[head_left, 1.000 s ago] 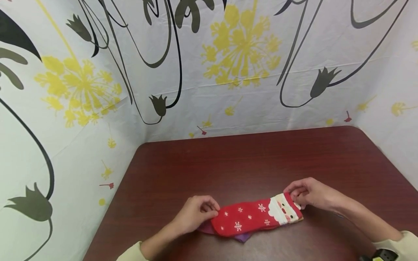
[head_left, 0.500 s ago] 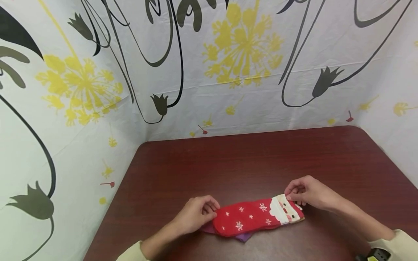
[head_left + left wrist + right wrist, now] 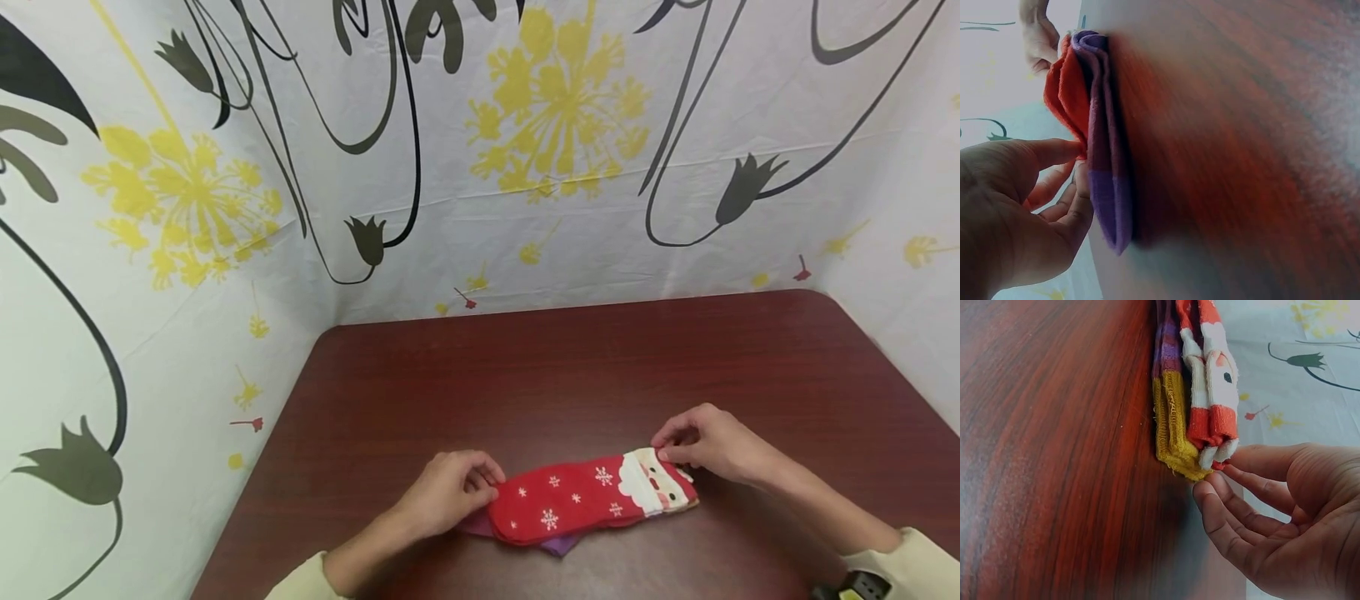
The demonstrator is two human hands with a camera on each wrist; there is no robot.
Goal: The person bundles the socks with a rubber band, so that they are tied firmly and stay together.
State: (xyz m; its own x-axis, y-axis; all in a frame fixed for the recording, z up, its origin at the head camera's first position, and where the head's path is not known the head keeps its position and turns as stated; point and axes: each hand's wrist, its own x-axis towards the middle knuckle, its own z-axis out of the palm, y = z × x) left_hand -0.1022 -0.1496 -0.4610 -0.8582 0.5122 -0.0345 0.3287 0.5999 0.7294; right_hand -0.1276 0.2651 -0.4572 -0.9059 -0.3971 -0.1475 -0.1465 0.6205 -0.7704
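Observation:
A red pair of socks [image 3: 562, 500] with white snowflakes and a Santa face at the cuff lies flat on top of purple socks [image 3: 558, 546]. In the left wrist view the purple socks [image 3: 1110, 187] show folded layers beneath the red ones [image 3: 1072, 87]. My left hand [image 3: 453, 492] pinches the red toe end between thumb and fingers. At the other end, my right hand [image 3: 712, 442] pinches the far corner of the cuff. The right wrist view shows its fingertips at the red-and-white cuff [image 3: 1213, 425] and the mustard cuff [image 3: 1179, 437] of the purple socks.
Everything lies on a dark red-brown wooden table [image 3: 555, 367]. A white cloth [image 3: 525, 250] with grey and yellow flower prints hangs behind and along the sides. A black wristband device [image 3: 866, 585] sits at my right sleeve.
My right hand has shifted its hold slightly, and its thumb now lies over the cuff's face near the far corner. The left hand and the socks stay nearly in place.

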